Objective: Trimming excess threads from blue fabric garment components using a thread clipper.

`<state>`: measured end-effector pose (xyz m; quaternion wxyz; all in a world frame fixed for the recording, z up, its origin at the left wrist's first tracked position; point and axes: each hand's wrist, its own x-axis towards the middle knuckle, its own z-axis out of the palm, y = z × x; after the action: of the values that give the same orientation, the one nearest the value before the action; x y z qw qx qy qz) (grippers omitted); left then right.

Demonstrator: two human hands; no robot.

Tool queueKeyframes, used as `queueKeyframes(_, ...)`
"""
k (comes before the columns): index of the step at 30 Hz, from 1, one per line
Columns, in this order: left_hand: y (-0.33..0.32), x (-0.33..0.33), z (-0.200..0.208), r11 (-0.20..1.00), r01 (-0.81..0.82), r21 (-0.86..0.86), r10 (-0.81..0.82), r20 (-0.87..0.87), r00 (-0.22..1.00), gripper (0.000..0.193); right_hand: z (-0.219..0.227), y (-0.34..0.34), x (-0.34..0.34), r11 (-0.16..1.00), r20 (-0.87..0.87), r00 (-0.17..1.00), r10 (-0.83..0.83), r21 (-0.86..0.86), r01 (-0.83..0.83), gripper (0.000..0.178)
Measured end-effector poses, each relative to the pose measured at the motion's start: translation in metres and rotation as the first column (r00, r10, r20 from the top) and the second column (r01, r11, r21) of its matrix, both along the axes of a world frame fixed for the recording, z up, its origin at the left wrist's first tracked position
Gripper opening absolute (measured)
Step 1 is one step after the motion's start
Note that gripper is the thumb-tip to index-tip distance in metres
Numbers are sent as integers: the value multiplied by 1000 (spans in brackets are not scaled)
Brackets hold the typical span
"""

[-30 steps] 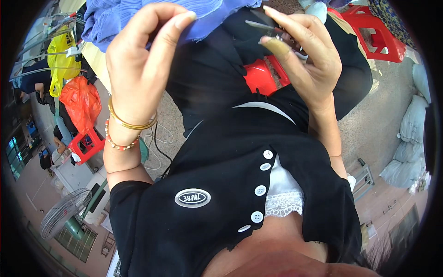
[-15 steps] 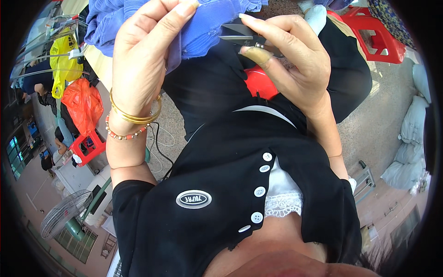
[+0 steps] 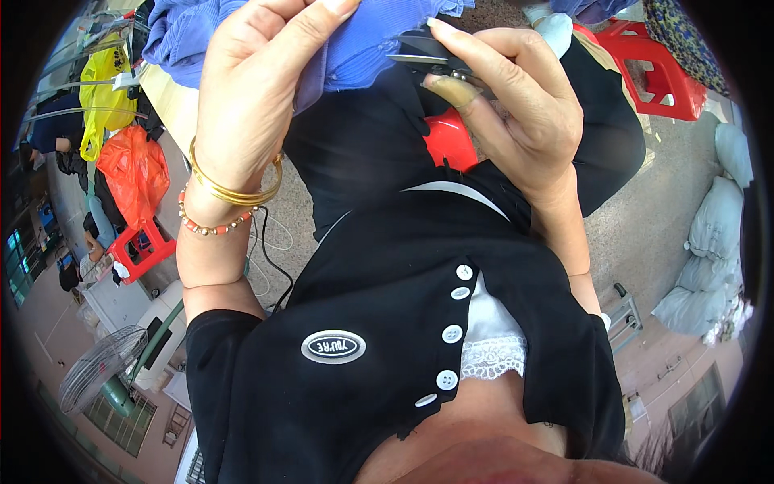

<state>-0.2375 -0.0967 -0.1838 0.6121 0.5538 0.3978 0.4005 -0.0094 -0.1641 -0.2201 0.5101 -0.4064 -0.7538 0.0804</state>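
Note:
A ribbed blue-violet fabric piece (image 3: 372,50) is pinched at its upper edge by my left hand (image 3: 256,81), thumb against bent fingers. Gold bangles and a beaded bracelet circle that wrist. Small dark thread snips (image 3: 421,59) sit in my right hand (image 3: 528,101), between the fingers and the thumb, which wears a yellowish cover. Their blades point left and stand apart, the tips at the fabric's right edge. Whether a thread lies between them is too small to tell.
More blue fabric (image 3: 173,44) lies on the light wooden table (image 3: 173,95) at the upper left. Between my legs shows a red seat (image 3: 451,141). A red stool (image 3: 657,73) stands far right, white sacks (image 3: 713,234) at right, a fan (image 3: 105,367) lower left, bags (image 3: 133,173) hang left.
The view has shifted slightly. The blade tips have come a little closer to the fabric, overlapping its right edge. Both hands keep their grips.

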Motion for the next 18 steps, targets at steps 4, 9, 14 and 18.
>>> queueKeyframes(4,1,1,0,1000,-9,4,9,4,1000,26,0,-5,2,998,-37,999,2,-62,-4,43)
queueKeyframes(9,0,1,1,1000,-5,15,5,-16,1000,26,0,-2,2,999,-11,1000,5,-35,-5,43)
queueKeyframes(14,-16,29,25,983,-89,-162,83,-43,996,12,-2,-2,2,1000,-1,1000,8,-23,-8,49)
queueKeyframes(18,-14,27,24,982,-95,-163,88,-48,995,10,-1,-1,2,1000,26,1000,-2,12,1,50)
